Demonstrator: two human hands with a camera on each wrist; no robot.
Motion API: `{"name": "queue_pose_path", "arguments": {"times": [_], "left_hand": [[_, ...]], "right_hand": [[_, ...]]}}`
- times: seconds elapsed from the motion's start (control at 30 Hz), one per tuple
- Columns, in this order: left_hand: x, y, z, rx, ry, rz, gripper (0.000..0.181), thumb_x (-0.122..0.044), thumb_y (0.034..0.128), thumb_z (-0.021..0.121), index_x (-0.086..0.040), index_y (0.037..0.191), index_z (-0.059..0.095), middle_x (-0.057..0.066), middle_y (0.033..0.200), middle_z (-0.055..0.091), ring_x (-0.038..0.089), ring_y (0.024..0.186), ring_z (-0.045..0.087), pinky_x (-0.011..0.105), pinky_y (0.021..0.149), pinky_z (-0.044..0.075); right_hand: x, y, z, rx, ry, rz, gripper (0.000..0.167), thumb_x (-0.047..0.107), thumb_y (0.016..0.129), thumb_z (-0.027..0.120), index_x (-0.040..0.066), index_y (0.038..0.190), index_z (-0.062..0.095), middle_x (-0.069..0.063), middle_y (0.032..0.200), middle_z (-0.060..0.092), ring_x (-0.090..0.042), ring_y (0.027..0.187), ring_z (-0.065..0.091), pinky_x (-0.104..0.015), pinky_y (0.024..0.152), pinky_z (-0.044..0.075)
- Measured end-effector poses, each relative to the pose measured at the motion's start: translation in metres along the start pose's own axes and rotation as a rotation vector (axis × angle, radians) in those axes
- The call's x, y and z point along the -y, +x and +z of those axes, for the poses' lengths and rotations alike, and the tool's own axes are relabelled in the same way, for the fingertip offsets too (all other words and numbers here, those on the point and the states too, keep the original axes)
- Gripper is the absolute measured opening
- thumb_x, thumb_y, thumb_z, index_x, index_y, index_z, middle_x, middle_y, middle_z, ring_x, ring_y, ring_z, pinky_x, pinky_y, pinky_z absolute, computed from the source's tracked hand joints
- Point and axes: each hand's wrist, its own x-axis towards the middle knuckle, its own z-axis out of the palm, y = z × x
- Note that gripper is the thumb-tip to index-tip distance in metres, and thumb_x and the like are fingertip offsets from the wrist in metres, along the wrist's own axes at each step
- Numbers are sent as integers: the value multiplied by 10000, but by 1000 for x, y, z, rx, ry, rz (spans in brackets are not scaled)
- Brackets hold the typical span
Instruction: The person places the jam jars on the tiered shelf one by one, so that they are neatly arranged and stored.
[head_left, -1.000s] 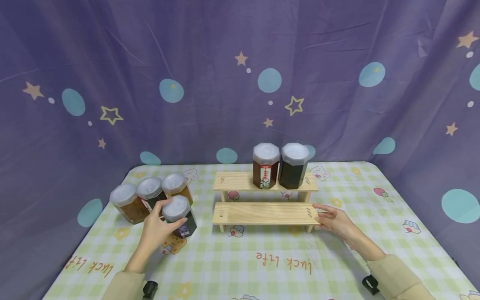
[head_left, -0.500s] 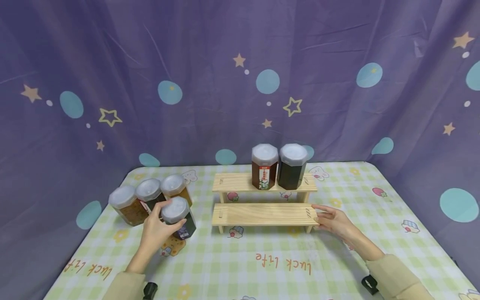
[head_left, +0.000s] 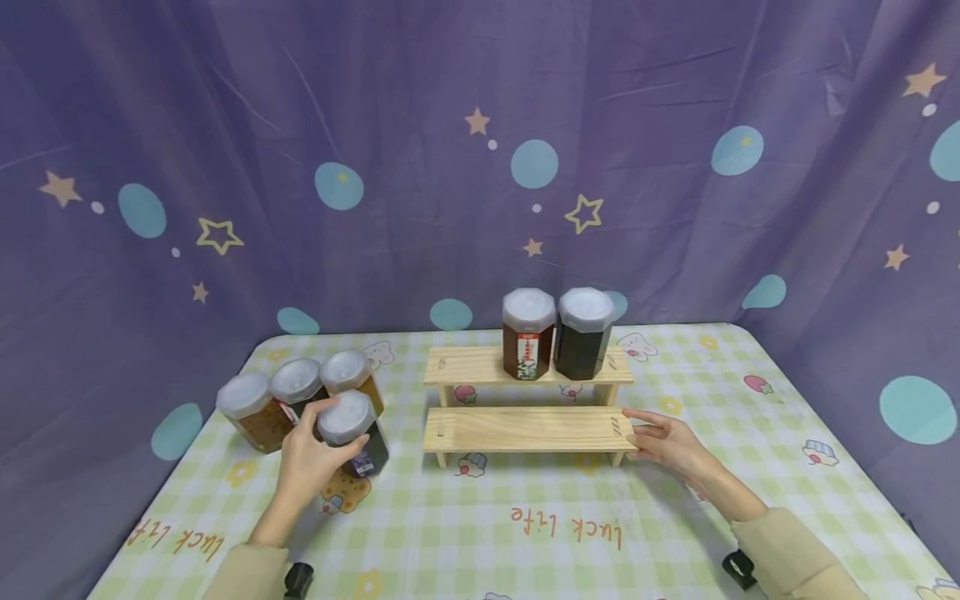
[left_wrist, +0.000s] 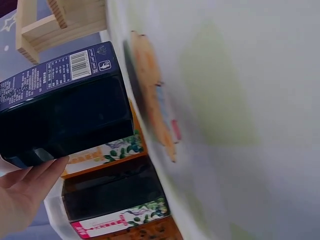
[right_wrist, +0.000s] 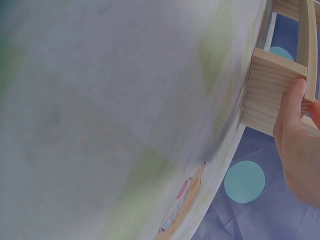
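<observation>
Held at the left of the checked tabletop (head_left: 480, 554), well in from its left edge: a dark jar (head_left: 377, 458), roughly upright, the left grip (head_left: 303, 458) narrowed around it near the lid (head_left: 347, 415). Contact between base and tabletop: impossible to tell.

To the right of it, a strip of tabletop reaching as far as the left end of a two-step wooden stand (head_left: 604, 394). Close behind and to the left, crowding that side: a brown jar (head_left: 264, 423), a labelled jar (head_left: 302, 385) and an amber jar (head_left: 352, 375), the brown one nearest the left edge.

Pinched at the right end by the right grip (head_left: 671, 443): the lower board (head_left: 517, 428), plain wood along its length. On the upper board (head_left: 465, 365), toward the right end: a red-brown jar (head_left: 516, 354) and a black jar (head_left: 581, 348), side by side, with plain wood to their left. In front and to the right of the stand, wide stretches of tabletop. Beyond the far edge, a purple curtain (head_left: 420, 117).

Nearly black and faceted, the dark jar, under a frosted white lid. Visible from the left wrist: a blue-violet label (left_wrist: 37, 85) with white print and a barcode (left_wrist: 80, 65).
</observation>
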Motion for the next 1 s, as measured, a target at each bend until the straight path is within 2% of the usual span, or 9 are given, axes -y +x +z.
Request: {"name": "queue_pose_path", "arguments": {"times": [0.13,0.43,0.77,0.83,0.9,0.97,1.0], "left_hand": [[-6,1,-3,-2,-1,8,631,-216,633,793,-97,1169,481,254,1049,540,388,871,558,504,681,454],[-17,6,-7,-25,5,25,630,-210,614,804,-100,1156,500,240,1010,559,368,829,573,481,657,465],[-30,16,-11,-28,13,60,617,-235,620,799,-92,1149,514,213,996,570,331,779,579,419,616,457],[-33,18,-12,-18,1,61,619,-241,621,799,-92,1150,514,210,1006,568,334,806,575,439,638,454],[-36,20,-13,-4,-18,59,618,-241,626,797,-88,1152,512,214,1013,563,355,843,566,521,758,412],[-40,23,-13,12,-28,56,618,-248,630,794,-86,1154,510,224,1018,562,380,876,555,617,861,297],[-42,24,-14,21,-33,49,621,-255,632,793,-88,1158,507,225,1021,561,385,885,551,644,874,251]], "right_hand": [[-1,0,0,-5,-8,6,528,-15,871,503,-97,1336,267,-327,1222,423,-117,889,594,-365,810,476],[0,0,1,-2,-1,1,525,-36,869,492,-107,1334,259,-225,1150,520,-111,867,600,-382,807,475],[1,0,1,8,15,-5,532,-26,875,493,-119,1334,242,-238,1145,525,-115,860,604,-368,799,481],[0,0,1,3,13,-1,533,-25,872,499,-114,1334,249,-232,1144,525,-113,859,605,-369,802,479],[0,0,1,7,10,-2,535,-23,872,499,-116,1334,246,-230,1146,524,-113,861,605,-371,806,477],[0,0,0,8,12,-4,533,-25,871,499,-117,1333,248,-227,1139,530,-115,861,605,-371,805,477],[-1,0,0,9,13,-5,534,-25,871,499,-117,1333,247,-225,1136,534,-117,861,606,-372,805,477]]}}
